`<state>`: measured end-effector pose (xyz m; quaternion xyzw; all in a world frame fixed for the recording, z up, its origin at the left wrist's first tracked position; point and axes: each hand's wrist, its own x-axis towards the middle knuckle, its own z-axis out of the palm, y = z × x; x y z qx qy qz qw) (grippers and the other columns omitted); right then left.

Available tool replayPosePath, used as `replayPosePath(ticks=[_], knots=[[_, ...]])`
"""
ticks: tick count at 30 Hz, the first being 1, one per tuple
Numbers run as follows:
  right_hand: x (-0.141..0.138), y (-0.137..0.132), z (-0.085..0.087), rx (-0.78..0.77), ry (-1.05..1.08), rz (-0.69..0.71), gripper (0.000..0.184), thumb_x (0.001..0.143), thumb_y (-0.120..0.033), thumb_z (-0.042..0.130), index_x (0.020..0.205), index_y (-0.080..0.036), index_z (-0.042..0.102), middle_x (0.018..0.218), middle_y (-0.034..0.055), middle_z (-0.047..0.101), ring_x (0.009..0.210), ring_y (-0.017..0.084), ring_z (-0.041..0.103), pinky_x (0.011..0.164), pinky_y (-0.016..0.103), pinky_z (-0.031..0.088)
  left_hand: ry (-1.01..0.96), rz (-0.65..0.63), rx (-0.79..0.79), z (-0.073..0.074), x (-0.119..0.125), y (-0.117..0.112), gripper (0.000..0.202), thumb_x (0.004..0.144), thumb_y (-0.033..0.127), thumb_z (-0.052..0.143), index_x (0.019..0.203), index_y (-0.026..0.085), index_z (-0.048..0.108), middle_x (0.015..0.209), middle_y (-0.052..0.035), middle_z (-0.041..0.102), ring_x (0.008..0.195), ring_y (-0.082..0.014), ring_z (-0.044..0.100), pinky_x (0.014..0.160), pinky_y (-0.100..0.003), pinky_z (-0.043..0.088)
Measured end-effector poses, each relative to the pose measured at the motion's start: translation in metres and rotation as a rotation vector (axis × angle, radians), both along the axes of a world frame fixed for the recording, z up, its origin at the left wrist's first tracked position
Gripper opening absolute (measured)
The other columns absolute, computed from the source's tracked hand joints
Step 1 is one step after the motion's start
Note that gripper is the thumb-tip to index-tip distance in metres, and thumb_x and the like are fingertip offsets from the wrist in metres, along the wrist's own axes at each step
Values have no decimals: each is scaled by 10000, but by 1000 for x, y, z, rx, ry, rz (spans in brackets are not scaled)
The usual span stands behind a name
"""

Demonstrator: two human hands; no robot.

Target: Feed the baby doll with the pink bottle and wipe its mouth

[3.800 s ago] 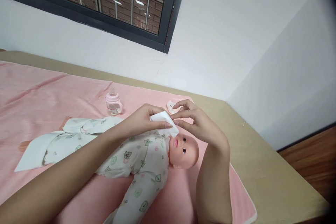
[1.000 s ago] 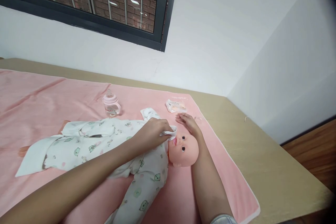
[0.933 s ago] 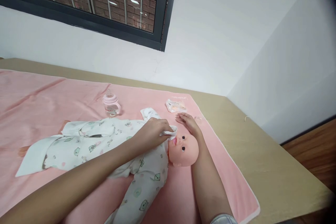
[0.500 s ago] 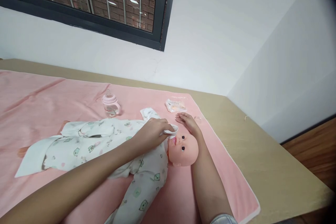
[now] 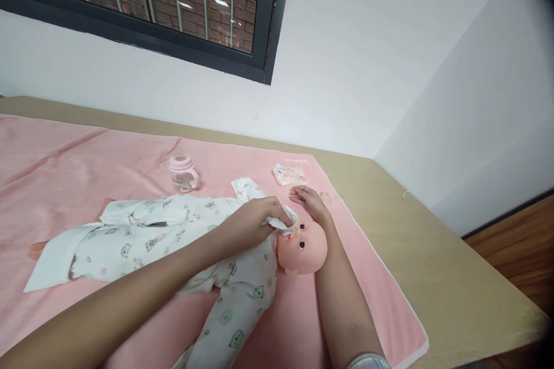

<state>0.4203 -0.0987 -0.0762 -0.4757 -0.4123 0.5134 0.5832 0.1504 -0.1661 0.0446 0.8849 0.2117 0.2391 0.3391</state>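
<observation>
A baby doll (image 5: 306,252) in white printed clothes (image 5: 173,230) lies on its back on a pink blanket (image 5: 298,317), head to the right. My left hand (image 5: 259,220) is closed on a white wipe (image 5: 288,222) and holds it against the doll's face, over the mouth and cheek. Beyond the doll's head, my right hand (image 5: 309,200) rests on the blanket with fingers stretched out and nothing in them. Its forearm runs along the top of the doll's head.
A pink baby bottle (image 5: 183,172) with a handle stands behind the doll. A small crumpled wipes packet (image 5: 289,174) lies just past my right hand. A clear small item (image 5: 326,196) sits near the blanket's edge. The wooden table (image 5: 415,253) meets a white wall.
My left hand has shifted the wipe slightly across the doll's face, from near the mouth toward the nose. The right hand has stayed in place.
</observation>
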Motion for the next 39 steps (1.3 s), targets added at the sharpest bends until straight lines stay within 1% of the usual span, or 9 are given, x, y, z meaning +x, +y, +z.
replayPosePath(ticks=[4, 9, 14, 23, 27, 32, 35, 39], knots=[[0, 0, 0, -1, 1, 2, 135, 757, -241, 668, 854, -149, 653, 883, 71, 691, 846, 145, 659, 957, 353, 504, 11, -12, 3, 1, 1, -4, 451, 690, -44, 405, 870, 242, 704, 913, 16, 611, 845, -116, 577, 742, -204, 417], [0, 2, -1, -8, 5, -2, 135, 763, -240, 662, 861, -150, 649, 870, 64, 691, 841, 140, 660, 953, 347, 506, 87, -8, 95, 4, 3, -8, 475, 656, -68, 398, 883, 217, 703, 896, -8, 600, 863, -145, 562, 748, -229, 411], [1, 2, -3, 0, 5, -1, 134, 764, -241, 667, 862, -151, 650, 885, 70, 691, 841, 144, 663, 948, 354, 511, 123, -10, 168, 3, 4, -9, 481, 653, -77, 389, 900, 199, 698, 885, -27, 588, 865, -163, 547, 765, -254, 409], [1, 2, -2, 1, -4, -6, 141, 760, -250, 675, 862, -155, 656, 900, 71, 694, 842, 144, 665, 955, 353, 508, 121, 36, 178, 2, 3, -6, 452, 701, -36, 380, 916, 214, 689, 887, -23, 579, 859, -165, 552, 765, -258, 409], [1, 2, -2, 2, -5, -2, 153, 752, -265, 685, 862, -163, 655, 896, 63, 699, 846, 146, 663, 962, 362, 505, 116, 46, 200, 2, 3, -6, 471, 695, -41, 373, 934, 216, 687, 887, -21, 583, 876, -166, 553, 780, -261, 409], [1, 1, -1, 4, -6, -2, 135, 759, -249, 675, 862, -164, 656, 901, 67, 699, 851, 150, 663, 967, 365, 502, 137, 61, 230, 3, 3, -6, 490, 685, -45, 357, 936, 215, 688, 891, -25, 597, 883, -172, 560, 784, -267, 418], [0, 1, -1, 0, -8, -3, 128, 766, -242, 664, 865, -162, 656, 902, 69, 698, 849, 151, 664, 959, 358, 507, 129, 76, 234, 1, 3, -5, 475, 701, -26, 359, 947, 213, 687, 877, -27, 601, 869, -174, 567, 768, -267, 428], [0, 1, -1, -5, -9, -4, 121, 768, -238, 662, 863, -163, 653, 905, 69, 696, 841, 151, 665, 964, 365, 504, 106, 74, 227, -4, 4, -2, 470, 719, -16, 360, 969, 210, 687, 910, -24, 616, 865, -165, 575, 772, -265, 432]])
